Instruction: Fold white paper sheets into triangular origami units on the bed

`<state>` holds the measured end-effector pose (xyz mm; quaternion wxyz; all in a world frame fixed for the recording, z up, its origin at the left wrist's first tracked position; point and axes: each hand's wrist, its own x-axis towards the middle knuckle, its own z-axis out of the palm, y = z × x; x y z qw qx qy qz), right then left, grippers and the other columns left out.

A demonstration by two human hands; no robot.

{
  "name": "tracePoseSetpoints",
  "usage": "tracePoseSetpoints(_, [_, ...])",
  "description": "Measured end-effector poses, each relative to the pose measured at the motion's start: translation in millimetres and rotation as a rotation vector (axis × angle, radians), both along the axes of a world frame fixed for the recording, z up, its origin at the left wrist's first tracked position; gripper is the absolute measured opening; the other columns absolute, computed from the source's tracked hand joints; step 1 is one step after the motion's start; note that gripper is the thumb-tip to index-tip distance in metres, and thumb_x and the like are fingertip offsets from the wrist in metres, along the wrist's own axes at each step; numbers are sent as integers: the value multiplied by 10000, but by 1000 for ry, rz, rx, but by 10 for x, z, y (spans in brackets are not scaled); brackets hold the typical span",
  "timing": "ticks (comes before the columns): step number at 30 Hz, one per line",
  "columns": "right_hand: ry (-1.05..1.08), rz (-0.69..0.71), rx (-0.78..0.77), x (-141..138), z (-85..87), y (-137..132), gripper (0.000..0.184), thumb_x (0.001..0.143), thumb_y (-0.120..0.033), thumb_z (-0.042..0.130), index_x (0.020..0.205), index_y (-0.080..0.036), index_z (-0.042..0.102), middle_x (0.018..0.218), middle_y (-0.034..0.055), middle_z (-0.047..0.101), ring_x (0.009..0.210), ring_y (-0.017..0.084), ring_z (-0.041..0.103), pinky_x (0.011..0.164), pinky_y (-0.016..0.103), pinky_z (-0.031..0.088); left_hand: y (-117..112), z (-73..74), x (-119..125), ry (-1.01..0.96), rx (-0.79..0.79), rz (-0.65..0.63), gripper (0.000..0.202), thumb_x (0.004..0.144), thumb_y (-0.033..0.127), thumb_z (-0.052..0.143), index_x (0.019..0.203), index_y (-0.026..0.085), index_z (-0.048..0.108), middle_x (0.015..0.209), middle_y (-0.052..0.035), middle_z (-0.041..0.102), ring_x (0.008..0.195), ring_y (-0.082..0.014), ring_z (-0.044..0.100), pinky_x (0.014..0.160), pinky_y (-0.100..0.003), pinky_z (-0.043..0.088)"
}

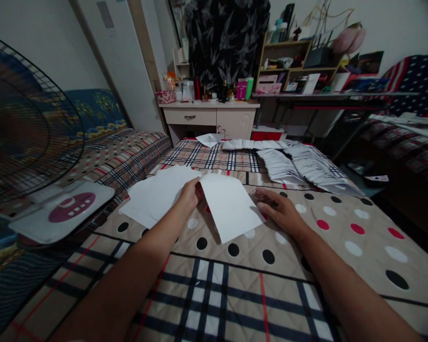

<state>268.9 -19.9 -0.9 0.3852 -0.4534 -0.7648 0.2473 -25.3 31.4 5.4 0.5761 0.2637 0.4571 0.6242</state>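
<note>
A blank white sheet of paper lies across the middle of the quilted bedspread, its far left part raised and curved. My left hand pinches that raised left edge; some of its fingers are hidden behind the paper. Just off the sheet's right side is my right hand, fingers apart and holding nothing. Beside my left forearm, several loose white sheets overlap in an uneven pile.
Rows of stacked folded white papers stretch along the bed's far right, with another row behind. A single folded paper lies near the far edge. A fan stands close on the left. Beyond the bed is a white dresser.
</note>
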Motion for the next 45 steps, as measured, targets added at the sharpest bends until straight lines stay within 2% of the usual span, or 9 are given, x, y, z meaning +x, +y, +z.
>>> tracePoseSetpoints(7, [-102,17,84,-5,-3,13,350,842,-209,564,1178,-227,658,1127,75,707,1029,234,666,931,425,532,-97,10,-63,183,184,43,646,627,32,492,1253,191,504,892,-23,680,810,-146,669,765,-262,536])
tracePoseSetpoints(15, [-27,89,187,-60,55,-57,716,802,-102,564,1459,-326,385,1444,100,422,950,176,641,727,313,569,-123,42,-75,26,-27,-94,638,629,-13,526,1245,145,562,815,-42,699,582,-118,625,557,-219,506])
tracePoseSetpoints(20, [-49,140,318,-158,155,-133,427,864,-175,572,1257,-333,623,1462,70,426,1060,225,609,865,412,556,-118,11,-52,30,-61,-154,571,645,4,547,1199,135,592,717,-29,680,510,-118,592,531,-233,495])
tracePoseSetpoints(25, [14,-52,457,-128,175,-159,222,886,-229,569,1004,-304,741,1254,70,626,1019,243,642,824,434,566,-153,8,-34,47,101,-120,343,716,99,592,1051,144,647,1070,-116,690,897,-184,686,869,-353,547])
tracePoseSetpoints(30, [71,-292,488,-80,174,-155,130,871,-315,614,888,-285,739,1008,66,717,967,257,670,889,467,547,-199,11,-29,459,287,-142,515,616,29,612,1093,209,687,1284,-75,627,1183,-241,580,976,-369,491])
tracePoseSetpoints(35, [108,-334,399,-109,166,-173,158,865,-347,610,881,-226,709,943,79,720,825,237,672,687,373,568,-303,26,16,706,474,-443,528,588,75,703,1097,214,713,1226,-71,664,1135,-248,602,956,-346,477])
tracePoseSetpoints(38, [139,-233,267,-110,163,-179,181,842,-375,626,816,-203,677,779,42,691,671,189,627,592,310,520,-366,18,66,772,457,-529,293,648,216,752,937,175,748,957,-65,727,847,-199,659,734,-272,504])
tracePoseSetpoints(41, [125,-145,138,-102,150,-163,333,839,-422,614,604,-193,554,550,-15,528,528,128,493,508,255,409,-404,7,121,856,339,-508,207,732,349,702,668,153,706,544,-1,593,482,-117,489,478,-231,351])
tracePoseSetpoints(45, [119,-110,0,-114,109,-100,433,869,-460,554,543,-196,448,504,-35,405,493,106,383,472,246,301,-412,-9,194,946,303,-377,334,735,380,707,499,165,610,469,20,507,465,-108,432,474,-238,303])
